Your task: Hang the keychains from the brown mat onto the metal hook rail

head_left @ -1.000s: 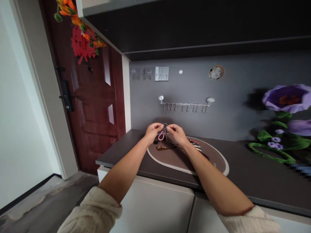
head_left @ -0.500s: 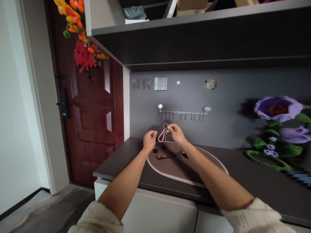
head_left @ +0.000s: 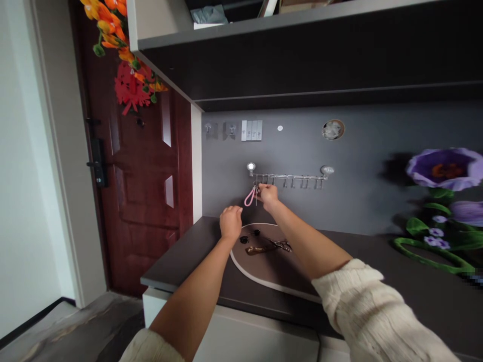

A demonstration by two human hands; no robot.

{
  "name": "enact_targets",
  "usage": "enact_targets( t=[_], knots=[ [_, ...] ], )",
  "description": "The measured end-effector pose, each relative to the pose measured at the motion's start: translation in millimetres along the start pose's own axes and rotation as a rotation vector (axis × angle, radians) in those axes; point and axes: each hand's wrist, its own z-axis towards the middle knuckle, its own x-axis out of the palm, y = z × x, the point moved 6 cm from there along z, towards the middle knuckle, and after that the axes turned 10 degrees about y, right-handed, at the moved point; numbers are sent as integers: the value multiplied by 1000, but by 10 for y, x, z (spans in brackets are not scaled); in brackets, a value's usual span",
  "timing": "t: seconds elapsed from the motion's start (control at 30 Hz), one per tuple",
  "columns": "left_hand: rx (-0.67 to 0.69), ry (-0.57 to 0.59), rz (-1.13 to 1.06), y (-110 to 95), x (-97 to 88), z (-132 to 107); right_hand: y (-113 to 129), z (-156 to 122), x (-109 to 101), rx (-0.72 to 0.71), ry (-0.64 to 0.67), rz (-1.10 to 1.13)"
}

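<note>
My right hand [head_left: 268, 195] pinches a key ring with a pink strap loop [head_left: 249, 196] and a thin key hanging from it. The ring is at the left end of the metal hook rail [head_left: 289, 176], and whether it sits on a hook I cannot tell. Lower and to the left, my left hand [head_left: 231, 222] has its fingers curled together, and nothing shows in it. Below the hands a brown mat [head_left: 264, 271] with a pale rim lies on the counter. On it are a brown strip-like item [head_left: 255, 250], a dark metal item [head_left: 279, 244] and small black pieces [head_left: 244, 240].
A dark shelf [head_left: 287, 70] overhangs the counter [head_left: 181, 251]. Purple artificial flowers [head_left: 445, 168] stand at the right. Switches [head_left: 251, 130] and two clear hooks [head_left: 231, 129] are on the wall. A dark red door [head_left: 139, 211] is at the left.
My right hand has raised the key ring from above the mat to the left end of the hook rail. The left hand stays low, its fingers turned slightly downward.
</note>
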Motion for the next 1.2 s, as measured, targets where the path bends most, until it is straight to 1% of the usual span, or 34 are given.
enact_targets(
  t=[0.2,0.33,0.57,0.7,0.83,0.97,1.07,1.2],
  knots=[
    [-10,23,43,-16,-16,-6,-134,92,20,32,-96,17],
    [-9,31,31,-11,-14,-4,-169,98,3,36,-119,-7],
    [-47,58,19,27,2,4,-269,124,-45,31,-74,-60],
    [-69,77,-5,52,23,8,-280,120,-91,18,-66,-116],
    [-63,112,-25,58,56,9,-262,104,-118,23,-59,-132],
    [-51,177,-39,50,97,9,-254,80,-132,28,-27,-161],
    [-55,217,-53,55,125,9,-266,34,-152,43,-1,-142],
    [-59,238,-72,67,156,6,-304,-73,-192,87,28,-72]
  ],
)
